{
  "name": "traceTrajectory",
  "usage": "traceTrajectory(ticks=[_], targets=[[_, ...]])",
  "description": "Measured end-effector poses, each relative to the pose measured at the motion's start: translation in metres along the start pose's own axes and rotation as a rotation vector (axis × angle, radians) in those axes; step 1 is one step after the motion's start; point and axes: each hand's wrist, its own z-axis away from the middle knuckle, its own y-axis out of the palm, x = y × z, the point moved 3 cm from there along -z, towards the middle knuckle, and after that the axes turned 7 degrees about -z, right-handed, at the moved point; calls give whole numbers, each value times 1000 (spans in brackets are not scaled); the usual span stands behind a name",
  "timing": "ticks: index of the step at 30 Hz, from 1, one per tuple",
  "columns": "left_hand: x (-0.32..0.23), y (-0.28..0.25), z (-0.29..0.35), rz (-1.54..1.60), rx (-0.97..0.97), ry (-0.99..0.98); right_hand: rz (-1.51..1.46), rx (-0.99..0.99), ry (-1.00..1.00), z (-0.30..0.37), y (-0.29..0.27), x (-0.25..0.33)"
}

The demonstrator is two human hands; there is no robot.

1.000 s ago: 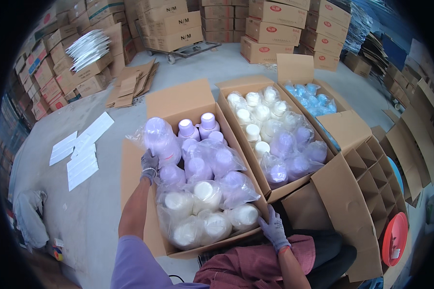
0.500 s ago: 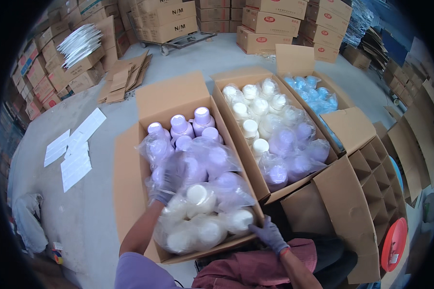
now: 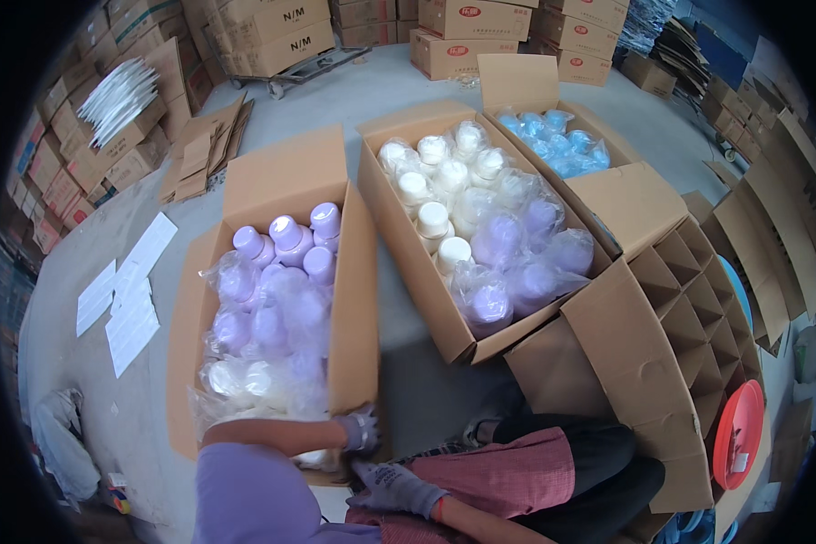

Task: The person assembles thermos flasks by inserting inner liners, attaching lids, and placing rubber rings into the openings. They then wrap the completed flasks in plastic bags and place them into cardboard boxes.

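An open cardboard box (image 3: 357,299) at left centre holds lilac bottles (image 3: 286,238) toward its far end and white-capped bottles (image 3: 256,376) toward me, many in clear plastic bags. My left arm crosses the near end of this box. My left hand (image 3: 361,430), in a grey-lilac work glove, is closed over the rim of its right wall near the close corner. Just below, my gloved right hand (image 3: 397,488) is beside that corner, thumb and fingers apart, with nothing visible between them. The box's near edge is partly hidden by my arm and sleeve.
Right of it stands a box (image 3: 480,349) of white and lilac bottles, then one with blue bottles (image 3: 553,145). A cardboard divider grid (image 3: 689,299) and red round lid (image 3: 740,435) lie at right. White sheets (image 3: 136,290) lie left; stacked cartons (image 3: 467,54) stand behind.
The left box has shifted left and turned straighter, widening the gap to the middle box. My left hand has left the bagged bottles for the right rim; my right hand has moved left and nearer.
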Motion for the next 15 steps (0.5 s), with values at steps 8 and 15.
traceTrajectory(ticks=[8, 15], targets=[[-64, 69, 122, 190, -197, -238, -78, -298, -97, 30, -34, -51], [-92, 121, 146, 492, 6, -444, 349, -595, -144, 3, -123, -59]])
